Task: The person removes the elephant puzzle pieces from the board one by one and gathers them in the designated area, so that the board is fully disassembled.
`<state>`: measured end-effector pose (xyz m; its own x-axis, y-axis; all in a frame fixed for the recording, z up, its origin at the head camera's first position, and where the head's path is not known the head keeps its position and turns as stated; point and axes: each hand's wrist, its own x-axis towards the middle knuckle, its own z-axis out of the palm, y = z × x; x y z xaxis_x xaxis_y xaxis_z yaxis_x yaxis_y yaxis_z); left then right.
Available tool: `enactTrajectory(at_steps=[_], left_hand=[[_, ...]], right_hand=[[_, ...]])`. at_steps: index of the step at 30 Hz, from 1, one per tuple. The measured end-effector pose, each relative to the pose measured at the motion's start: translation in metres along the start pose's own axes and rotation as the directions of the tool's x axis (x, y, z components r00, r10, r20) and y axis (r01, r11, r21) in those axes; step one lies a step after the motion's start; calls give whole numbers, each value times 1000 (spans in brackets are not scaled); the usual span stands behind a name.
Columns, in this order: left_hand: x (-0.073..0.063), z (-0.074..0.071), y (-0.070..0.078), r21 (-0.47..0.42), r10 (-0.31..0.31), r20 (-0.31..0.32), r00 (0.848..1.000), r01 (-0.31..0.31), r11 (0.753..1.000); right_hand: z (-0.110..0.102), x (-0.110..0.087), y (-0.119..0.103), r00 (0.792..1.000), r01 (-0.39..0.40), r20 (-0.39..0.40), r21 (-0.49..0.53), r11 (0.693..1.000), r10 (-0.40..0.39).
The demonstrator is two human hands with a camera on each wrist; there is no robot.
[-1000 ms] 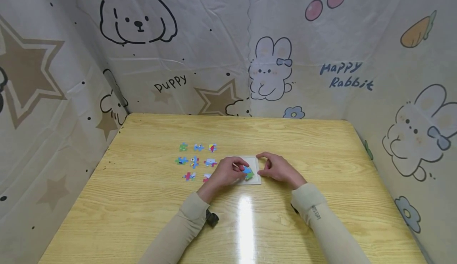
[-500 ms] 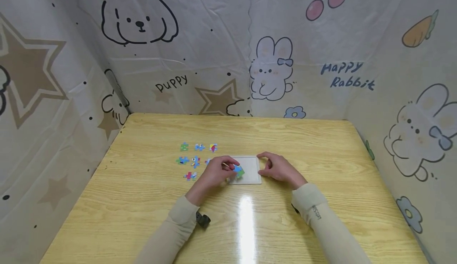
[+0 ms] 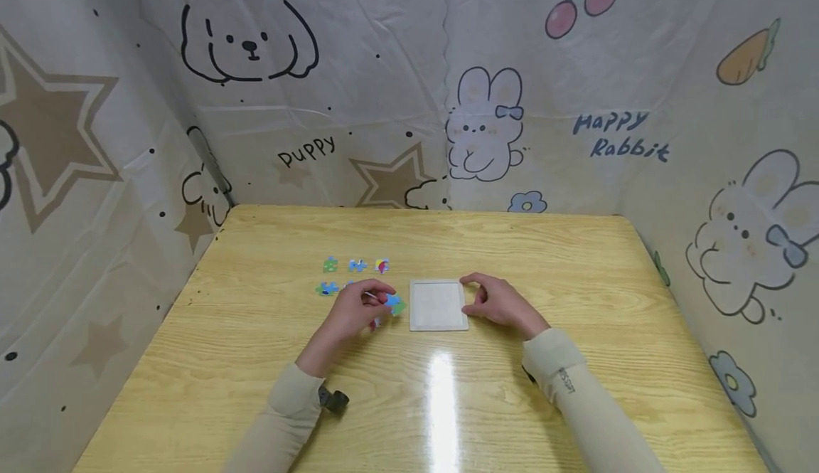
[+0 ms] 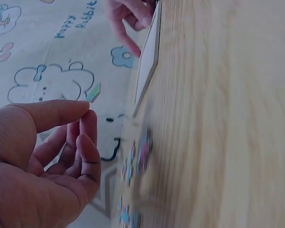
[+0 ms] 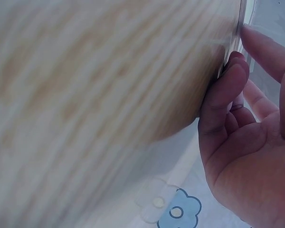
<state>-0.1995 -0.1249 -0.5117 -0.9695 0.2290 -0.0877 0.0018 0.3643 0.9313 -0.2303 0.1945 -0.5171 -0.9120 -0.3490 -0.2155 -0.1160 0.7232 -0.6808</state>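
Note:
Between thumb and fingertips my left hand (image 3: 353, 311) pinches a blue and green jigsaw piece (image 3: 394, 305), held above the table, left of the white square puzzle tray (image 3: 412, 306). In the left wrist view only the green end of that piece (image 4: 95, 92) shows past the fingers. My right hand (image 3: 500, 305) rests at the tray's right side, index finger at the far right corner and thumb lower on the same edge. The right wrist view shows this hand (image 5: 256, 128) low against the tabletop beside the tray edge.
Several loose jigsaw pieces lie left of the tray, among them a green one (image 3: 329, 264), a blue one (image 3: 357, 265) and a red and yellow one (image 3: 382, 265). My left hand covers part of them. Printed cloth walls (image 3: 397, 103) surround the wooden table (image 3: 544, 245).
My left hand has moved left with the jigsaw piece, off the tray and over the loose pieces, uncovering the tray's inside. My right hand has stayed at the tray's edge.

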Motion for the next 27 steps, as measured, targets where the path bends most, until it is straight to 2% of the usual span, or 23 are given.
enactTrajectory(at_steps=[4,9,14,16,17,27], left_hand=[[-10,-15,-5,-27,-12,4,1000,12,1000],[-20,-33,-15,32,-29,-38,999,30,999],[-28,-48,-22,36,-53,-67,996,55,998],[-31,-53,-24,33,-43,-73,996,45,998],[-35,-55,-20,32,-43,-78,996,46,998],[-44,-79,-33,63,-52,-125,991,61,996]], right_hand=[[0,0,0,1000,6,-3,2,1000,-6],[1,-1,0,1000,7,-6,-1,1000,-7],[1,-1,0,1000,-2,-10,-2,1000,2],[2,-1,0,1000,-1,-11,-2,1000,1],[2,0,0,1000,1,-12,-3,1000,-1],[1,-1,-1,1000,3,-9,-1,1000,-3]])
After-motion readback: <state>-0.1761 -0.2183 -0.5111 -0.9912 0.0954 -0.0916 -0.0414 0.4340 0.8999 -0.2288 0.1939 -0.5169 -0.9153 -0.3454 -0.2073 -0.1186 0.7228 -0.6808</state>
